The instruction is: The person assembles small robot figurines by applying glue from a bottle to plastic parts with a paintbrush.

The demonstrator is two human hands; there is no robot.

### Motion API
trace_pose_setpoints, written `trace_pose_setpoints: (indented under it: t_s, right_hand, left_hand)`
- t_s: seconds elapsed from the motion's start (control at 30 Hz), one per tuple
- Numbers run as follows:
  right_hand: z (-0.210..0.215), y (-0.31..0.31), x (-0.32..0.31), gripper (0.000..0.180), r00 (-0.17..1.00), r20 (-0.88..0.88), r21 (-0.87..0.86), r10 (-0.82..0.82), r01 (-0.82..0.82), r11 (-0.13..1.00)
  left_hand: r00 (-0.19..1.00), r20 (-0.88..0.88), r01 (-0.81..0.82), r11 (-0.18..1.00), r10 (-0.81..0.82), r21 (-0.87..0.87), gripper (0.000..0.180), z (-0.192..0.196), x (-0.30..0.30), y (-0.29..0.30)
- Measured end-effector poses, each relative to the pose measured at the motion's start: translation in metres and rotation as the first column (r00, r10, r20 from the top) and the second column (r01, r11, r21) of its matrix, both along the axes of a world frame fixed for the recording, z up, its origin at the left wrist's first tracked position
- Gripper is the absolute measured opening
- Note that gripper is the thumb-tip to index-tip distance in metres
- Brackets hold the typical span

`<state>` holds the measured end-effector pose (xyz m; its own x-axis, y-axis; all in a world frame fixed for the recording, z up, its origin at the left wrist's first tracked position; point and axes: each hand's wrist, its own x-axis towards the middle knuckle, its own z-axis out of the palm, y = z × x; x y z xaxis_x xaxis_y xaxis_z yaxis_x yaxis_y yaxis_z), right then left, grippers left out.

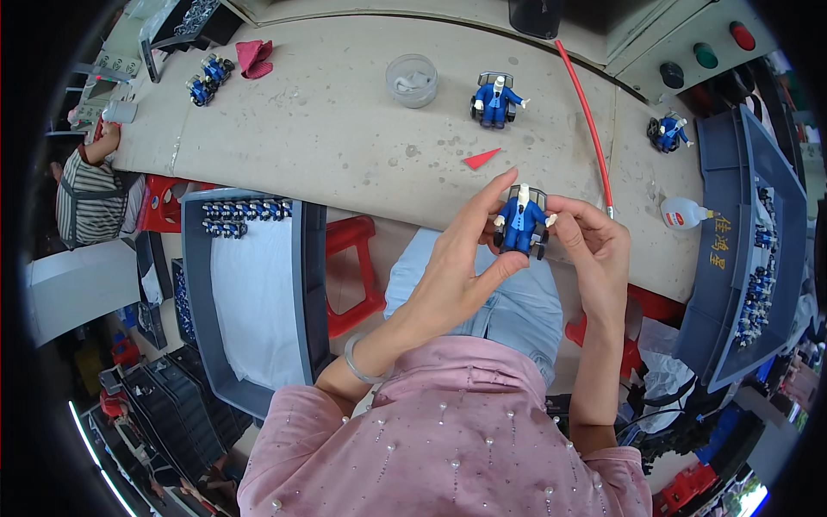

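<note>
Between my two hands is a small toy figure (522,221) in a blue suit, seated in a dark wheelchair, held upright over the table's near edge. My left hand (469,258) grips its left side and base, thumb low and fingers behind. My right hand (593,241) pinches its right side near the figure's pale hand. A similar wheelchair figure (494,102) sits farther back on the table, and another figure (669,132) is at the right. A red triangular scrap (481,158) lies just beyond my left fingertips.
A clear round tub (412,81) and a red cloth (254,59) lie on the table (327,112). A red tube (586,112) runs down beside a white bottle (683,213). Grey crates (196,284) with blue figures stand at both sides. A co-worker (90,194) sits at far left.
</note>
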<state>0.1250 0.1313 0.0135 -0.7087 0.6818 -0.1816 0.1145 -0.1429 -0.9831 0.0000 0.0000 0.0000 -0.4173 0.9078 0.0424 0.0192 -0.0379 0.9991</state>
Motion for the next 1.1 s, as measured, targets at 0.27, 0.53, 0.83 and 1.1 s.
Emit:
trace_pose_setpoints:
  t_s: [0.27, 0.53, 0.83, 1.1]
  right_hand:
    - [0.007, 0.005, -0.004, 0.026, 1.000, -0.013, -0.030, -0.022, 0.021, 0.999]
    - [0.008, -0.012, -0.001, 0.015, 0.992, 0.008, 0.165, -0.124, 0.121, 0.979]
    - [0.009, -0.014, -0.002, 0.012, 0.975, 0.015, 0.299, -0.220, 0.206, 0.932]
    - [0.003, -0.014, -0.001, 0.013, 0.975, -0.034, 0.212, -0.221, 0.223, 0.952]
  left_hand:
    - [0.960, -0.259, -0.130, 0.990, 0.109, -0.063, 0.082, 0.002, 0.003, -0.002]
    - [0.915, -0.361, -0.215, 0.975, 0.179, -0.062, 0.080, 0.004, 0.006, 0.000]
    - [0.912, -0.356, -0.234, 0.971, 0.203, -0.044, 0.080, 0.007, 0.007, 0.002]
    - [0.937, -0.280, -0.207, 0.978, 0.206, 0.027, 0.079, -0.003, 0.003, 0.002]
